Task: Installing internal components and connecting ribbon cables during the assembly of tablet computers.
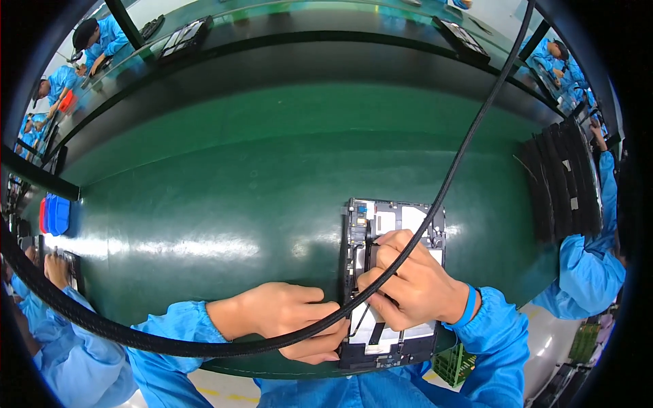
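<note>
An opened tablet-like device (428,212) lies upright to me at the front edge of the green table, its back off. Small circuit parts, a black frame and white and silver panels show inside it. My left hand (286,316) grips its left edge, fingers curled and close together. Over the middle of the device, my right hand (415,282) is closed in a pinch, knuckles up; whatever sits between its fingertips is hidden. A blue band (467,304) circles my right wrist. The palms cover part of the device's inside.
A thick black cable (469,136) arcs across the view, in front of both hands. Black padded trays (561,183) stand stacked at the right. Blue and red bins (58,214) sit at the left edge. Devices (185,39) lie on the far shelf. Co-workers in blue flank me.
</note>
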### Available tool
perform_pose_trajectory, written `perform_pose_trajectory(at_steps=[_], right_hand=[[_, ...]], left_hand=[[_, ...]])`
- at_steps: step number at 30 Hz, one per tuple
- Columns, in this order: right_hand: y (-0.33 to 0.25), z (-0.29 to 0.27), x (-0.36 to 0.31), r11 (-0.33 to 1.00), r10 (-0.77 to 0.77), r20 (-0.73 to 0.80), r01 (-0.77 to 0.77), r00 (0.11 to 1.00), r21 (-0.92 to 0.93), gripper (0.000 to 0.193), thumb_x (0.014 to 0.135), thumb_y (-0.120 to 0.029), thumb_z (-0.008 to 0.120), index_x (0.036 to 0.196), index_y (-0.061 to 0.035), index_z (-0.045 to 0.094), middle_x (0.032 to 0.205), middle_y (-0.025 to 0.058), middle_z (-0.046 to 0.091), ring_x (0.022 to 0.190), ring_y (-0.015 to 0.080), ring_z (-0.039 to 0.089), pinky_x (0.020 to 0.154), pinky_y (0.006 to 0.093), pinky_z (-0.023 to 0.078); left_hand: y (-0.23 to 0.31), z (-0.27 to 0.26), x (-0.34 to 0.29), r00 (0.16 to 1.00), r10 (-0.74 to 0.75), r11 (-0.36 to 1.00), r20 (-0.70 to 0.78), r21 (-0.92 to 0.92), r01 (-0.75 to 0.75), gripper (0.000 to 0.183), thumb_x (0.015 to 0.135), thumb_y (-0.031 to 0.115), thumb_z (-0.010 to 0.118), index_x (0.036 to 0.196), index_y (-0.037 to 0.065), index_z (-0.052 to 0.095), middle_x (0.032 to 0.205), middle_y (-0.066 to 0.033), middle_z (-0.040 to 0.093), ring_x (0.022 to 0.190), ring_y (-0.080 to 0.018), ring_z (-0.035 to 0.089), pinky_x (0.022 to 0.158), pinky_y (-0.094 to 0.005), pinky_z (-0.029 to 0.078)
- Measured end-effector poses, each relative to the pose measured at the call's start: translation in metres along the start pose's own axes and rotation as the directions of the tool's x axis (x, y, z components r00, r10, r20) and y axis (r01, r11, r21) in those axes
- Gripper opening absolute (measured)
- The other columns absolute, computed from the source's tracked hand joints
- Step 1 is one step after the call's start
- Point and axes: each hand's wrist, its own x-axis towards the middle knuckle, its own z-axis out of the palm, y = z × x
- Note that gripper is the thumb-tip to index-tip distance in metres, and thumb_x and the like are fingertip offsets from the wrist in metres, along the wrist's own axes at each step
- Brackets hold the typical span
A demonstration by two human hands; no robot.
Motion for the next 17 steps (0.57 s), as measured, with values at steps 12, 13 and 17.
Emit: perform_pose_trajectory(at_steps=[12, 13, 17], right_hand=[[0.007, 0.005, 0.0, 1.0, -0.025, -0.058, 0.024, 0.998, -0.013, 0.03, 0.065, -0.008, 0.085, 0.093, -0.0097, 0.075, 0.082, 0.0064, 0.048, 0.083, 0.031, 0.056, 0.084, 0.0454, 0.051], [0.006, 0.006, 0.001, 1.0, -0.025, -0.067, 0.024, 0.997, -0.014, 0.03, 0.066, -0.008, 0.086, 0.094, -0.01, 0.075, 0.083, 0.0062, 0.049, 0.084, 0.0307, 0.057, 0.085, 0.0449, 0.051], [0.007, 0.004, 0.002, 1.0, -0.022, -0.062, 0.021, 0.998, -0.019, 0.032, 0.067, -0.01, 0.088, 0.096, -0.0105, 0.076, 0.085, 0.0062, 0.054, 0.087, 0.0313, 0.059, 0.088, 0.0457, 0.053]], left_hand=[[-0.02, 0.006, 0.002, 0.997, 0.081, 0.996, -0.008, 0.042, -0.081, 0.032, 0.095, 0.033, 0.08, 0.082, 0.005, 0.069, 0.085, -0.0042, 0.065, 0.074, -0.0162, 0.059, 0.053, -0.0286, 0.042], [-0.021, 0.006, 0.002, 0.993, 0.115, 0.993, -0.029, 0.043, -0.114, 0.032, 0.095, 0.032, 0.08, 0.081, 0.005, 0.069, 0.085, -0.0044, 0.065, 0.075, -0.0162, 0.06, 0.053, -0.0285, 0.043], [-0.022, 0.005, -0.001, 0.992, 0.122, 0.991, -0.019, 0.062, -0.121, 0.032, 0.095, 0.032, 0.08, 0.082, 0.005, 0.07, 0.086, -0.0046, 0.066, 0.076, -0.0161, 0.062, 0.053, -0.0286, 0.044]])
